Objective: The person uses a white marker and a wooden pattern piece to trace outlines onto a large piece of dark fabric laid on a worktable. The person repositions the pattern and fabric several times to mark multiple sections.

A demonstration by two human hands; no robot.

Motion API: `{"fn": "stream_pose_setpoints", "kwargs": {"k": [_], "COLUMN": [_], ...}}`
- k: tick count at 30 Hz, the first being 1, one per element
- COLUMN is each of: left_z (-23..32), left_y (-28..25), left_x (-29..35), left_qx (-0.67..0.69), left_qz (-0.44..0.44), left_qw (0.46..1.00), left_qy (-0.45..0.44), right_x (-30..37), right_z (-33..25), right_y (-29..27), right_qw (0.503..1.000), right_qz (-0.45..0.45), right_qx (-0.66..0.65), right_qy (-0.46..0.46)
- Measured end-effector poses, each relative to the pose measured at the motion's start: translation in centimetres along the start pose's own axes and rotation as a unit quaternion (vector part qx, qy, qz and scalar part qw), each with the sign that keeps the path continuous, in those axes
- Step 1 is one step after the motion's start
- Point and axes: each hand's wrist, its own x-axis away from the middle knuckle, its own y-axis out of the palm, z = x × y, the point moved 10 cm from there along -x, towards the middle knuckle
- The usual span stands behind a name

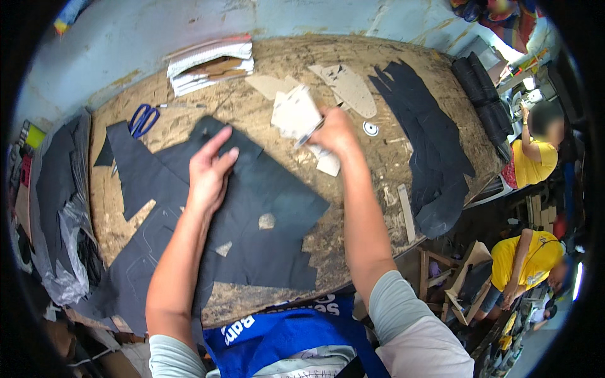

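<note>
My left hand (pixel 213 167) lies with fingers apart on a large piece of black fabric (pixel 265 189), holding nothing. The sheet bears faint chalk-like outlines, and two small pale scraps (pixel 266 221) lie on it. My right hand (pixel 337 131) is closed round a slim silvery pen-like tool (pixel 305 139), partly hidden by the fingers. The fingers also meet the edge of a stack of pale card pattern pieces (pixel 295 113); whether they grip the stack I cannot tell. A smaller pale card piece (pixel 328 164) sits just below that hand.
Blue-handled scissors (pixel 144 120) and a pen (pixel 183 106) lie near stacked papers (pixel 211 65). Dotted card patterns (pixel 346 88), a white disc (pixel 370 128), cut black pieces (pixel 428 138) and a pale strip (pixel 406 213) lie rightward. Two people in yellow (pixel 534 160) are off to the right.
</note>
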Motion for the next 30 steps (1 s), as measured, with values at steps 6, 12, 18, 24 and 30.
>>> {"fn": "stream_pose_setpoints", "kwargs": {"k": [6,12,18,24,30], "left_z": [3.8,8.0,8.3,4.9,8.8], "left_y": [3.0,-6.3,-18.2,-19.1,-16.5], "left_x": [1.7,12.4,23.0,26.2,25.0], "left_qx": [-0.222,-0.604,-0.61,-0.547,-0.708], "left_qz": [-0.139,0.038,0.239,0.27,0.277], "left_qw": [0.963,0.781,0.755,0.787,0.647], "left_qy": [0.063,0.154,-0.019,-0.094,0.053], "right_x": [-0.4,3.5,16.5,23.9,21.0], "right_z": [1.9,2.0,1.0,-2.5,-3.4], "right_y": [-5.4,-8.7,2.1,5.0,5.8], "right_qw": [0.983,0.852,0.841,0.976,0.971], "right_qz": [0.171,0.078,-0.148,0.012,-0.004], "right_qx": [0.048,-0.508,-0.52,-0.133,-0.199], "right_qy": [-0.057,-0.103,0.0,-0.173,-0.133]}}
